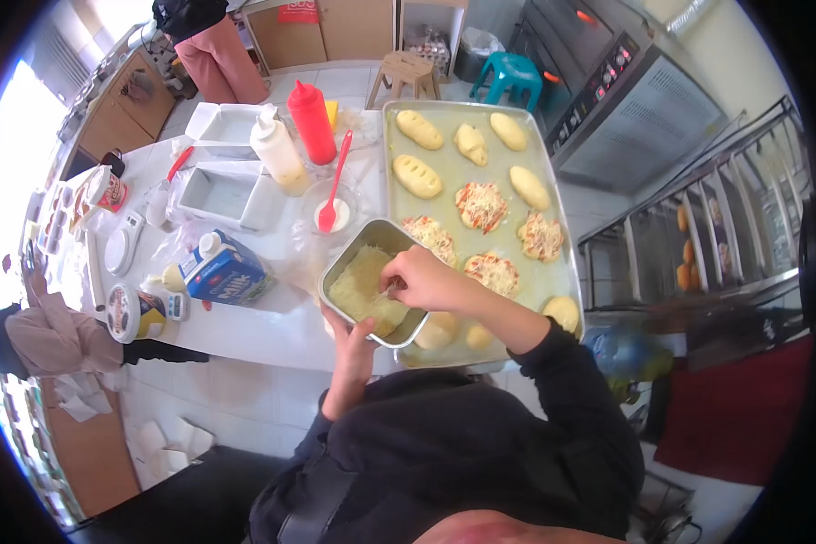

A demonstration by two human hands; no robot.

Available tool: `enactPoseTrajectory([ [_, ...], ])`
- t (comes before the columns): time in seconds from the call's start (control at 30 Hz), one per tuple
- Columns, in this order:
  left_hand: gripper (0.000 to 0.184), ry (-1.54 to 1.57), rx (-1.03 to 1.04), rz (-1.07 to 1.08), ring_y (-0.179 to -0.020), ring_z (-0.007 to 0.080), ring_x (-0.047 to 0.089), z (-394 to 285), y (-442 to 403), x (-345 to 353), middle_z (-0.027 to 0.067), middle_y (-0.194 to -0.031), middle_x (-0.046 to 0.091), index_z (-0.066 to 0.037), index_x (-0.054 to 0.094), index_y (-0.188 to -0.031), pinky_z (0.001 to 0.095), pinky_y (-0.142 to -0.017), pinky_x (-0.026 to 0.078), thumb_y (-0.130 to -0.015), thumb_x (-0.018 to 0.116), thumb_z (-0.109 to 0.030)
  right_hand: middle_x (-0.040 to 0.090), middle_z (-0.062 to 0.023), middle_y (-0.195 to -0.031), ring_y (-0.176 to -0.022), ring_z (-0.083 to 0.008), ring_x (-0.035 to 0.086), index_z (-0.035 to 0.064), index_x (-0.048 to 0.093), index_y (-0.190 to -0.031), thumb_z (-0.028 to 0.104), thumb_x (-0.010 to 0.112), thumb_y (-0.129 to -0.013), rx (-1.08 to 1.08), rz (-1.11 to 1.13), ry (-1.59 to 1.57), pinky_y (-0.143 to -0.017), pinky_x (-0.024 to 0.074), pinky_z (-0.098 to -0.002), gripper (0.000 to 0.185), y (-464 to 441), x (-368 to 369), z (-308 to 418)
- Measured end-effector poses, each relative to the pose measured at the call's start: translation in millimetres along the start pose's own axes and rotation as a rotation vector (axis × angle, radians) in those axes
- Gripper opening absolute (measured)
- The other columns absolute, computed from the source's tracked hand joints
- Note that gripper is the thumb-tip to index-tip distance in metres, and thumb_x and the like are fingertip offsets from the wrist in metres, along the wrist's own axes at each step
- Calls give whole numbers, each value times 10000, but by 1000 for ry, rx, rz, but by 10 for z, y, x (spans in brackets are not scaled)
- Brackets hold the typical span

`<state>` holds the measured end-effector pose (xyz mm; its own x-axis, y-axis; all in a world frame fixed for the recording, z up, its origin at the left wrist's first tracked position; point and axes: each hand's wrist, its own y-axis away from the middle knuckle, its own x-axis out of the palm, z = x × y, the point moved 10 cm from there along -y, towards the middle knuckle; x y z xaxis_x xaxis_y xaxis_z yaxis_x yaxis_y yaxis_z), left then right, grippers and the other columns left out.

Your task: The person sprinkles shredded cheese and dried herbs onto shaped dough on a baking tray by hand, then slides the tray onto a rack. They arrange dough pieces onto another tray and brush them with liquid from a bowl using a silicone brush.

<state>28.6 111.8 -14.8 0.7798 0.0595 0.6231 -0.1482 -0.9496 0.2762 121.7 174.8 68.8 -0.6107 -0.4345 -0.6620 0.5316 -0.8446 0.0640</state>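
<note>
My left hand point(352, 354) grips the near left side of a square metal pan point(385, 232), which is tilted and held over the near left edge of the baking tray point(553, 163). Pale shredded cheese point(358, 283) lies in the pan. The fingers of my right hand point(423, 279) are pinched together inside the pan, at the cheese. On the tray, dough pieces with shredded cheese and red topping point(480, 208) sit beyond and to the right of the pan. Plain and slashed dough pieces point(417, 177) lie farther back, and more plain dough is partly hidden by the pan and my right arm.
Left of the pan stand a blue milk carton point(227, 269), a red squeeze bottle point(312, 122), a cream bottle point(278, 150) and a bowl with a red spatula point(335, 190). An oven point(644, 109) and a tray rack point(725, 236) are at right. Two people stand beyond the table.
</note>
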Motion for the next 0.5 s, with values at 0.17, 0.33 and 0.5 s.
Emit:
enactPoseTrajectory([
  [0.17, 816, 2, -50, -36, -1210, 304, 293, 10, -22, -14, 89, -1319, 232, -279, 39, -1335, 511, -846, 409, -724, 566, -152, 635, -69, -736, -665, -102, 611, -26, 635, -838, 34, 682, -698, 59, -65, -492, -598, 497, -227, 160, 77, -684, -498],
  [0.33, 876, 19, -16, -53, -1204, 333, 299, -25, -42, -109, 126, -1350, 168, -281, -86, -1349, 515, -795, 437, -740, 508, -71, 638, -99, -741, -665, -133, 617, -35, 641, -814, 6, 654, -685, 386, -422, -461, -621, 511, -233, 136, 308, -1327, -2063],
  [0.5, 851, 23, 0, -62, -1210, 325, 287, -65, -66, -124, 112, -1341, 184, -277, -34, -1344, 524, -831, 407, -732, 527, -92, 628, -103, -662, -617, -152, 611, 21, 665, -735, 18, 639, -604, 483, -503, 148, -606, 493, -255, 133, 379, -1304, -2568],
])
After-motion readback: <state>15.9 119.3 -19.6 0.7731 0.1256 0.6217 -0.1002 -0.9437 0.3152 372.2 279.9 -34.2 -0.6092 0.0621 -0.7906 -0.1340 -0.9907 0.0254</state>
